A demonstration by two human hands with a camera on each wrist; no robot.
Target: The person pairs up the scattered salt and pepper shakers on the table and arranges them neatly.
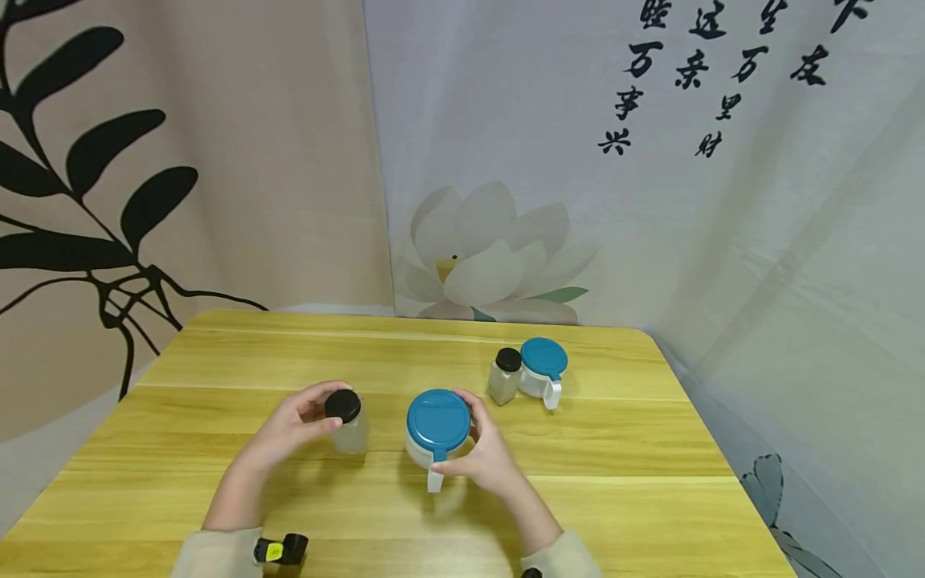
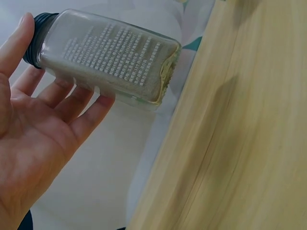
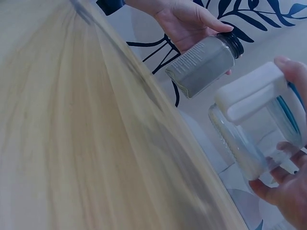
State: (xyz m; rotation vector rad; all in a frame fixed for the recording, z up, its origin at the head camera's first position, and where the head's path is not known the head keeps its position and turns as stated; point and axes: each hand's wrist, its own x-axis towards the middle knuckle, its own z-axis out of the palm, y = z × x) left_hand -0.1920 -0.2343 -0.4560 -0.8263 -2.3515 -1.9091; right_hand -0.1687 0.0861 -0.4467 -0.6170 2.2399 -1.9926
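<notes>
My left hand [image 1: 299, 419] is gripping the black-lidded glass bottle [image 1: 352, 436], thumb pressing the lid and fingers bracing the glass, probably to keep it upright while it's hanging clear of the surface [image 1: 289, 353]. Over on the right, my right hand [image 1: 486, 456] is holding the blue-lidded jar [image 1: 438, 419], also aloft, thumb sitting by the handle and fingers spreading round the glass, likely sharing the weight. Behind, a second bottle [image 1: 504, 382] and second jar [image 1: 543, 356] are standing side by side, well apart from my hands, seemingly leaving me working room.
</notes>
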